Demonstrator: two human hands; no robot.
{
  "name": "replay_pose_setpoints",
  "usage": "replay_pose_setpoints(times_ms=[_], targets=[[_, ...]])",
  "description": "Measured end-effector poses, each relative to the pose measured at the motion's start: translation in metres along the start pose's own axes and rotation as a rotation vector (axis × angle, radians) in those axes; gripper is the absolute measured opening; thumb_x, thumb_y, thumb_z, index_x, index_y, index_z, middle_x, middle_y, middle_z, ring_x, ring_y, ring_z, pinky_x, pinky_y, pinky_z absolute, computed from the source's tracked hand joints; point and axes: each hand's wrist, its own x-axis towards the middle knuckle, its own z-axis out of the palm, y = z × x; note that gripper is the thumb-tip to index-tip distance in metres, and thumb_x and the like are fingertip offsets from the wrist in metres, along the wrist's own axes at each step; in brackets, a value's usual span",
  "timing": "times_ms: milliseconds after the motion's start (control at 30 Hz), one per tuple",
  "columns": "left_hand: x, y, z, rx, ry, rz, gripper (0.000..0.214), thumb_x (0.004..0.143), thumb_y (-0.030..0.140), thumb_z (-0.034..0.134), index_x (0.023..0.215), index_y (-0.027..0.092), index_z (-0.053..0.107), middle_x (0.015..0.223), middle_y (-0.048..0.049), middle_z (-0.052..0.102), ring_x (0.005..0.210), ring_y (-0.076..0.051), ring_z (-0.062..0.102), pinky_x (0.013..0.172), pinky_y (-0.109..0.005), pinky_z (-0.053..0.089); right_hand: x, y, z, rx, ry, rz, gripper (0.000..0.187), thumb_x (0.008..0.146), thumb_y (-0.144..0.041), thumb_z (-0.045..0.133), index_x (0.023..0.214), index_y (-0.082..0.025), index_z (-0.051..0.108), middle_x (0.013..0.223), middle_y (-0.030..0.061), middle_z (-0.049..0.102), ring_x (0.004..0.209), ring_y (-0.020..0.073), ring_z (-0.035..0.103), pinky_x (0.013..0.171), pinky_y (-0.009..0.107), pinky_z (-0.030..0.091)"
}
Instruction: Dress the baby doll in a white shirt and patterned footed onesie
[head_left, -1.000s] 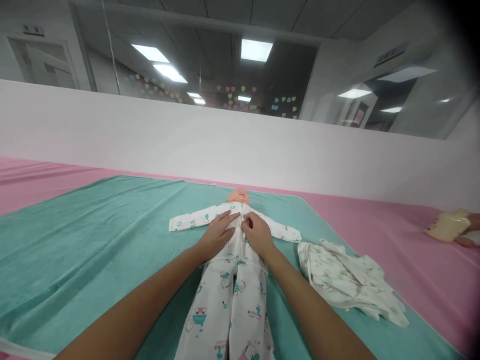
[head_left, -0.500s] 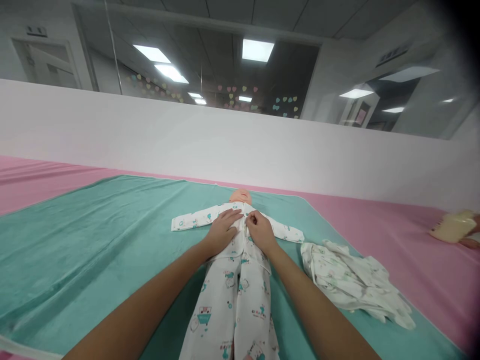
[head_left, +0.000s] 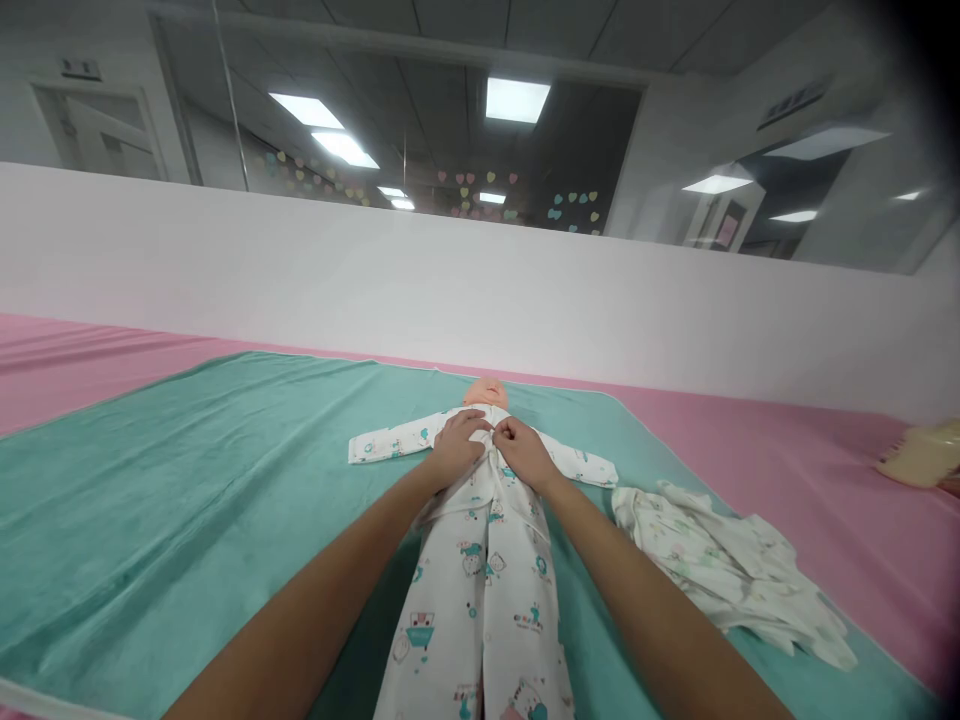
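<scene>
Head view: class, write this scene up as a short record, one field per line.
Doll: lying on the teal sheet, sleeves spread
Clothing: white printed shirt and trousers
Left grip: on the shirt's chest
Right grip: curled at the shirt's front
Unclear: whether either pinches fabric
Right of doll: crumpled white cloth
Far right: pale yellow object, cut off by frame

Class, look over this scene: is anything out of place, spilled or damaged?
Only the printed white cloth looks untidy: it lies crumpled, not folded, on the teal sheet beside the dressed doll. No spill or damage shows.
</scene>
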Motion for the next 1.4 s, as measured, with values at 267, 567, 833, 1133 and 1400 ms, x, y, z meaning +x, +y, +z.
replay_pose_setpoints(times_ms=[267, 567, 833, 1133, 1400], targets=[[0.001, -0.002, -0.002, -0.059, 0.004, 0.004, 0.040, 0.058, 0.012, 0.042, 0.092, 0.023, 0.060, 0.127, -0.0005, 0.045, 0.124, -0.022, 0.031, 0.107, -0.040, 0.022, -0.002, 0.003, 0.001, 0.013, 0.033, 0.006, 0.017, 0.072, -0.033, 0.043, 0.070, -0.019, 0.053, 0.057, -0.0048, 0.047, 0.055, 0.0116, 0.043, 0.053, 0.023, 0.031], [-0.006, -0.002, -0.004, -0.098, 0.005, 0.036, 0.040, 0.059, 0.012, 0.042, 0.094, 0.022, 0.059, 0.129, -0.0006, 0.045, 0.125, -0.020, 0.031, 0.108, -0.038, 0.021, -0.002, 0.000, 0.000, 0.018, 0.050, 0.006, 0.015, 0.071, -0.030, 0.043, 0.069, -0.019, 0.053, 0.057, -0.0046, 0.048, 0.056, 0.0120, 0.044, 0.055, 0.023, 0.033], [-0.005, -0.008, -0.001, -0.009, -0.030, 0.076, 0.052, 0.065, 0.013, 0.039, 0.114, 0.023, 0.053, 0.135, -0.0018, 0.038, 0.128, -0.020, 0.025, 0.108, -0.040, 0.018, -0.002, 0.002, -0.002, 0.036, 0.028, 0.014, 0.017, 0.074, -0.033, 0.042, 0.072, -0.020, 0.052, 0.057, -0.0053, 0.046, 0.055, 0.0114, 0.043, 0.053, 0.023, 0.031], [-0.007, 0.002, -0.007, -0.072, -0.058, 0.021, 0.045, 0.062, 0.012, 0.041, 0.102, 0.026, 0.056, 0.133, 0.0004, 0.039, 0.126, -0.021, 0.027, 0.106, -0.041, 0.021, -0.003, 0.005, 0.000, 0.047, 0.024, -0.017, 0.016, 0.075, -0.033, 0.042, 0.074, -0.020, 0.051, 0.057, -0.0058, 0.044, 0.055, 0.0107, 0.041, 0.053, 0.022, 0.030], [-0.004, 0.002, -0.004, -0.052, -0.001, 0.057, 0.034, 0.059, 0.013, 0.042, 0.089, 0.023, 0.053, 0.127, -0.0005, 0.045, 0.123, -0.022, 0.031, 0.103, -0.042, 0.025, -0.007, 0.003, 0.000, 0.079, -0.032, -0.066, 0.011, 0.075, -0.030, 0.044, 0.075, -0.021, 0.050, 0.059, -0.0062, 0.042, 0.055, 0.0096, 0.038, 0.053, 0.021, 0.029]])
